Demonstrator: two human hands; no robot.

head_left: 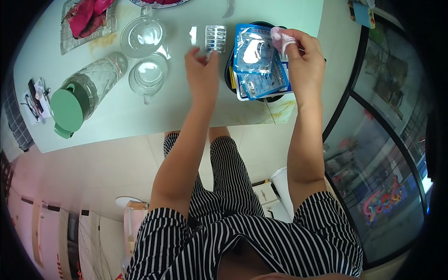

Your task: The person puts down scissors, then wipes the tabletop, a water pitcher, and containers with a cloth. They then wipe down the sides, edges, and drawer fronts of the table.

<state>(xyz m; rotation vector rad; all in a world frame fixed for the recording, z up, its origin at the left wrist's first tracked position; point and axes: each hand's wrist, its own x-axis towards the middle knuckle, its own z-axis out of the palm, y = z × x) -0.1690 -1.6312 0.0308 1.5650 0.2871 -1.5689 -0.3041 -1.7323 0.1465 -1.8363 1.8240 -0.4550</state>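
Observation:
Over the table, my left hand [202,74] has its thumb and fingers apart, somewhat blurred, with nothing visible between them. Its thumb overlaps the lower edge of a silver blister pack [216,36] of pills; whether it touches the pack I cannot tell. My right hand [308,60] pinches a crumpled pink-and-white cloth [281,39] above the right side of a dark basket [230,77]. Blue and white flat packets [253,49] are stacked in that basket and stick out over its rim. A small white piece [193,35] lies left of the blister pack.
Two glass mugs [143,38] stand left of my left hand. Nearby lies a glass jug with a green lid [66,109]. At the back left is a clear tray [66,44] with dark pink pieces. A glass-paned cabinet [373,135] stands right of the table [177,112].

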